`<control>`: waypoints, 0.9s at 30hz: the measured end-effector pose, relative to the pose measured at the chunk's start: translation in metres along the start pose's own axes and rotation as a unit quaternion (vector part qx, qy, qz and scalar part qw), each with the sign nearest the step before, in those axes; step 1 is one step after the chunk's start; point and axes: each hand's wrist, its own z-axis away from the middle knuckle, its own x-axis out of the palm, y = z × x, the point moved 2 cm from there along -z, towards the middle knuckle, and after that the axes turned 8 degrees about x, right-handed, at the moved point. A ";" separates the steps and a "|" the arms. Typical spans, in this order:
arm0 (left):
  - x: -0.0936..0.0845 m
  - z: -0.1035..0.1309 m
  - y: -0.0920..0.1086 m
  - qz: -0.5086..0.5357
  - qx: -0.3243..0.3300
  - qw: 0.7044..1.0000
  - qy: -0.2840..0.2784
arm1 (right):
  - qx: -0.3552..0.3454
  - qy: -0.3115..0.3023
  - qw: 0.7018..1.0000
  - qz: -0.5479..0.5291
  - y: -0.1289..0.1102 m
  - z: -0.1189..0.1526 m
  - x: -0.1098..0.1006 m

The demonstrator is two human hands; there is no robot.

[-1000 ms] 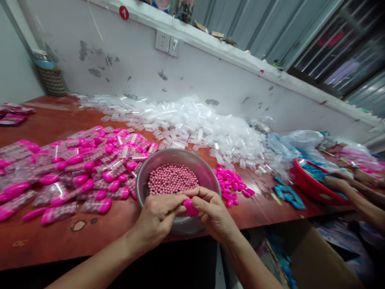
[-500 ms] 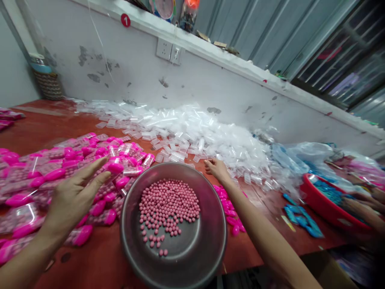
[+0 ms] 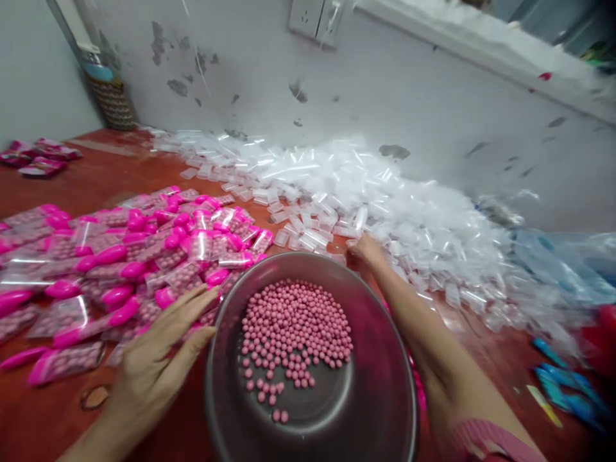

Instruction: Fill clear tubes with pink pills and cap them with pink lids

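A dark metal bowl (image 3: 317, 443) stands in front of me, with many small pink balls (image 3: 298, 327) gathered toward its far left side. My left hand (image 3: 158, 359) is open at the bowl's left rim, fingers stretched out and nothing held in them. Beyond the far right rim, my right hand (image 3: 368, 253) is closed, fingers curled down beside a heap of clear plastic containers (image 3: 346, 186). What those fingers hold, if anything, is hidden. Filled clear containers with bright pink caps (image 3: 120, 295) lie piled at the left, close to my left hand.
All of this lies on a red table (image 3: 154, 423) against a stained wall (image 3: 250, 70). Pink packets (image 3: 41, 157) and a woven-covered container (image 3: 110, 99) are at the far left. Blue pieces (image 3: 570, 388), a yellow strip (image 3: 543, 405) and a red basin (image 3: 601, 340) are on the right.
The view has dropped and come closer, shifting things. My left hand has come down from above the filled containers to the bowl's rim. The co-worker's hands at the right are out of view.
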 end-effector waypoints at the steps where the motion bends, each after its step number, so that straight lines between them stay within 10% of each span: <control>1: 0.003 0.001 0.004 0.011 0.015 1.000 -0.012 | -0.009 -0.001 1.000 -0.005 0.003 0.006 -0.006; 8: 0.020 0.005 0.018 0.079 0.043 0.995 -0.040 | -0.228 -0.103 0.960 -0.123 -0.002 0.148 -0.068; 13: 0.021 0.005 0.019 0.108 0.050 0.993 -0.019 | -0.265 -0.196 0.925 0.187 -0.018 0.250 -0.046; 27: 0.017 0.007 0.018 0.110 0.090 0.990 0.001 | -0.262 -0.137 0.931 0.214 -0.068 0.274 0.017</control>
